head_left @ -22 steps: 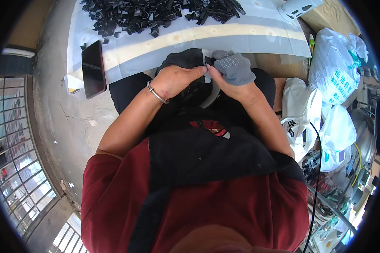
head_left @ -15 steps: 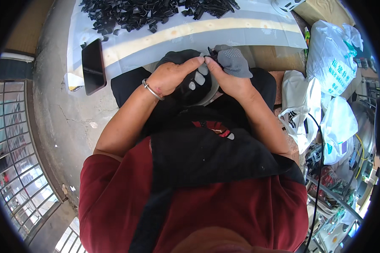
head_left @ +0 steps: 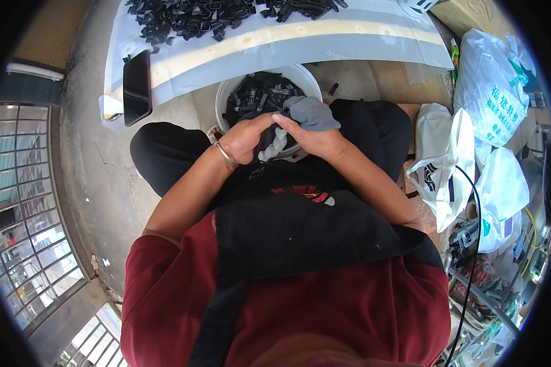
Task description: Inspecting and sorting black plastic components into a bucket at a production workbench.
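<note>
My left hand (head_left: 246,139) and my right hand (head_left: 316,129) meet over the near rim of a white bucket (head_left: 316,87). Both are closed, with the bare thumbs touching. Grey gloves cover the other fingers; the right one shows a dotted grey patch. Whatever lies between the fingers is hidden by the thumbs and gloves. Small black plastic parts (head_left: 260,93) fill the bucket, which stands between my bent knees. A metal bangle (head_left: 226,155) circles my left wrist.
Ahead, a low table with a pale floral cloth (head_left: 349,43) carries a heap of black plastic pieces (head_left: 193,18). A dark phone (head_left: 137,88) lies at its left edge. White plastic bags (head_left: 493,92) and a cloth bag (head_left: 441,162) crowd my right, beside a hanging black cable (head_left: 471,269).
Both hands have come back toward my body, lower over the bucket's near side, uncovering its contents. My left knee has swung outward. A black piece seen by the right hand is out of sight now.
</note>
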### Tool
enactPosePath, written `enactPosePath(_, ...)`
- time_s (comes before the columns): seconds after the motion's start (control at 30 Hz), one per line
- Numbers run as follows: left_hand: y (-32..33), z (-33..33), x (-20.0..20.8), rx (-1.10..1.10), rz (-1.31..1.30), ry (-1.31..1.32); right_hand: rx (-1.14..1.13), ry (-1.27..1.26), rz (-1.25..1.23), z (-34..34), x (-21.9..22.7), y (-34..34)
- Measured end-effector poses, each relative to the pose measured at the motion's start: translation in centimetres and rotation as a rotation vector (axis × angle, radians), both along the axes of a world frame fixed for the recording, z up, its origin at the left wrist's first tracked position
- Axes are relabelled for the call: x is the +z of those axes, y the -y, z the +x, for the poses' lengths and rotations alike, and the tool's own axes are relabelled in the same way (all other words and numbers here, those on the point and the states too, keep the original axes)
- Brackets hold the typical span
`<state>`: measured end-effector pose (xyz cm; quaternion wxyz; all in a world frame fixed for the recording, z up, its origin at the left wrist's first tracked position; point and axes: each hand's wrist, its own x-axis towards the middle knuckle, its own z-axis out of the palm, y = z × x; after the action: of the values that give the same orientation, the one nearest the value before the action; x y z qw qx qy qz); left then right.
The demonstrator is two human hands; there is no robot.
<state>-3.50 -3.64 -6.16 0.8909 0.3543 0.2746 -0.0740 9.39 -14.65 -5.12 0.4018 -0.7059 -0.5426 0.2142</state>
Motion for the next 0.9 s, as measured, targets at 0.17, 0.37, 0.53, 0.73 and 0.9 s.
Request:
enactPosePath(0.17, 0.8, -1.4, -3.1, 0.088, 0.706, -0.016, 0.027, 0.376, 0.115, -0.3, 0.9, 2.3)
enactPosePath(0.37, 1.2, -1.7, -1.1, 0.084, 1.242, -0.022, 0.043, 0.546, 0.062, -1.2, 1.0, 3.8)
enactPosePath(0.53, 1.6, -1.7, 0.0, 0.145, 1.321, 0.090, 0.056, 0.748, 0.008, -1.7, 1.9, 3.5)
enactPosePath(0.73, 1.2, -1.5, 0.4, 0.143, 1.340, 0.195, 0.062, 0.832, -0.028, -1.9, 2.7, 3.5)
enactPosePath(0.9, 1.3, -0.8, -0.2, 0.062, 1.611, 0.226, 0.126, 0.798, -0.055, -1.6, 2.4, 2.0)
